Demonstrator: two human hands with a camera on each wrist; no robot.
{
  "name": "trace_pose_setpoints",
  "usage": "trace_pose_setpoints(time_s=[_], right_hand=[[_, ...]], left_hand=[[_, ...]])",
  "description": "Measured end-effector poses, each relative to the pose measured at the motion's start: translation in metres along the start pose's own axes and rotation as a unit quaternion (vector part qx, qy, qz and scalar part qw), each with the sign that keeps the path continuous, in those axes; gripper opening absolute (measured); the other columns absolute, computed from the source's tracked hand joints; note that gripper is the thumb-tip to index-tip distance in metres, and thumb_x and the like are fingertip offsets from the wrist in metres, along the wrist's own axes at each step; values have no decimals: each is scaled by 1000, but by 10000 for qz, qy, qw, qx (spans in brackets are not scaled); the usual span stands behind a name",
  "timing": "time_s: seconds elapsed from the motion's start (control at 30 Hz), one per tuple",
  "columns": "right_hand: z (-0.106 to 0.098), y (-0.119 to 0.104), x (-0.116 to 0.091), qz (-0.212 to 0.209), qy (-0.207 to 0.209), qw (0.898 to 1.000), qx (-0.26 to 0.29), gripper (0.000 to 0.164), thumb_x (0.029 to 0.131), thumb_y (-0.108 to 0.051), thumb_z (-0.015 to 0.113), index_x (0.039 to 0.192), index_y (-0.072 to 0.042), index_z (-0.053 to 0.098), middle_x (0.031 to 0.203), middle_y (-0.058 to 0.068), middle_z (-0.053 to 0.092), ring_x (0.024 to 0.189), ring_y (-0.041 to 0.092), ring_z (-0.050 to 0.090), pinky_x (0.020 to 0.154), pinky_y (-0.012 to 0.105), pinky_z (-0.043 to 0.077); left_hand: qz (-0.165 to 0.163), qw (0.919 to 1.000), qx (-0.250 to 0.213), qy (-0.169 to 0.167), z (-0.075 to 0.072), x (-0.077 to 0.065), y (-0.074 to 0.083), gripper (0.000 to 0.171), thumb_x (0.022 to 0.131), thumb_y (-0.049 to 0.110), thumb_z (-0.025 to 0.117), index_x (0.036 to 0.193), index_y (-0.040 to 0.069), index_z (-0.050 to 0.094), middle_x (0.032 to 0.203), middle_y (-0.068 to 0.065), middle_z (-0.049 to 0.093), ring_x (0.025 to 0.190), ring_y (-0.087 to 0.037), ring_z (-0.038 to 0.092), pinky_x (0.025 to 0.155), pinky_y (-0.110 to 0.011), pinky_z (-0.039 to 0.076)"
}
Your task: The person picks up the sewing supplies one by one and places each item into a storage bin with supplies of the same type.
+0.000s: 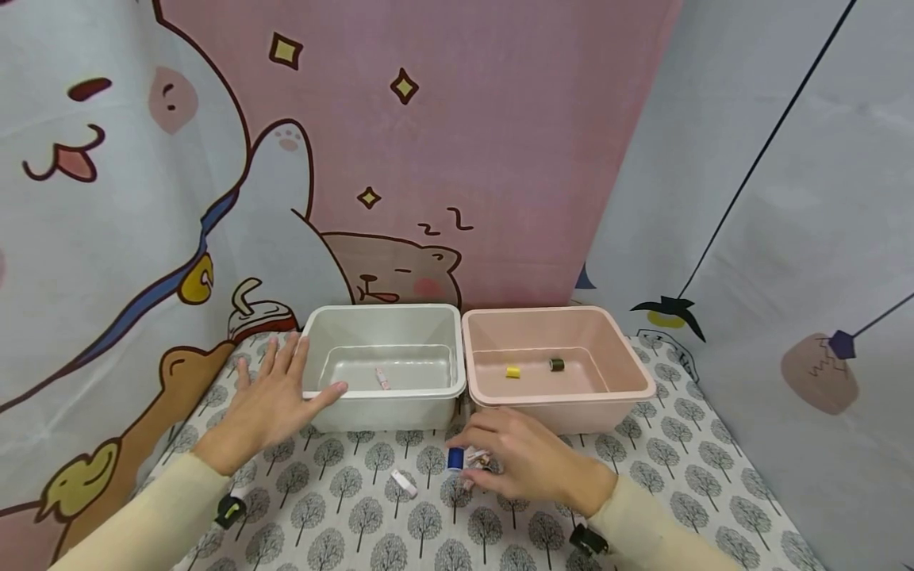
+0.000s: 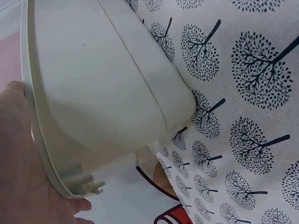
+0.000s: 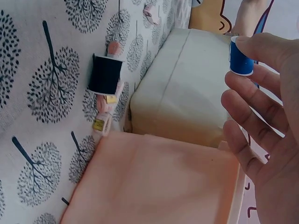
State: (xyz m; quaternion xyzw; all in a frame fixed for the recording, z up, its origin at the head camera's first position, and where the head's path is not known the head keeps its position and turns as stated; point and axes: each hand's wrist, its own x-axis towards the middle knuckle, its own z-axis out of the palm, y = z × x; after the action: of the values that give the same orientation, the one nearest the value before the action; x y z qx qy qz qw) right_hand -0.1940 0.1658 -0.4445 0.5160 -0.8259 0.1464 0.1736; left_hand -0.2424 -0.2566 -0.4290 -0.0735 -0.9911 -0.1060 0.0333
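Observation:
My right hand [image 1: 524,456] pinches a small blue thread spool [image 3: 241,58] between thumb and fingertips, in front of the pink bin [image 1: 564,408]. In the right wrist view, a black thread spool [image 3: 105,74] and small pale skeins of thread [image 3: 102,122] lie on the cloth nearby; in the head view this hand partly hides them. My left hand [image 1: 271,400] rests at the near left corner of the pale grey bin [image 1: 389,408] with fingers spread, touching its rim in the left wrist view. A small whitish skein [image 1: 403,483] lies on the cloth between the hands.
Inside the pink bin lie a yellow spool [image 1: 512,371] and a dark green spool [image 1: 557,365]. One small pinkish skein [image 1: 382,379] is in the grey bin. The bins stand side by side on a tree-print cloth [image 1: 364,515], before a cartoon-printed curtain [image 1: 500,159].

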Motion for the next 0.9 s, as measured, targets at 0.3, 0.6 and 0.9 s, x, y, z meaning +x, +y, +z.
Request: trace_pose_setpoints(time_s=[0.3,0.6,0.9], right_hand=[[-15,7,4,131,-37,9999,72,42,103,-35,91,140,-18,82,129,-8,84,110,6,77,101,29,68],[-25,13,9,-15,207,9998,16,41,101,-33,93,138,-18,83,123,-7,86,110,7,79,102,31,68],[-34,20,15,-82,394,9992,-2,39,98,-27,94,134,-15,84,119,-5,85,101,7,77,94,24,67]], left_hand=[[-23,10000,-25,-21,1,0,0,126,107,94,40,187,2,9,195,-27,2,180,-62,1,134,-92,-9],[-30,10000,-3,-41,3,0,-1,126,107,94,39,187,2,8,195,-27,0,180,-60,0,135,-92,-7],[-11,10000,52,11,0,0,-1,125,108,94,39,186,1,9,195,-27,0,180,-60,2,135,-93,-2]])
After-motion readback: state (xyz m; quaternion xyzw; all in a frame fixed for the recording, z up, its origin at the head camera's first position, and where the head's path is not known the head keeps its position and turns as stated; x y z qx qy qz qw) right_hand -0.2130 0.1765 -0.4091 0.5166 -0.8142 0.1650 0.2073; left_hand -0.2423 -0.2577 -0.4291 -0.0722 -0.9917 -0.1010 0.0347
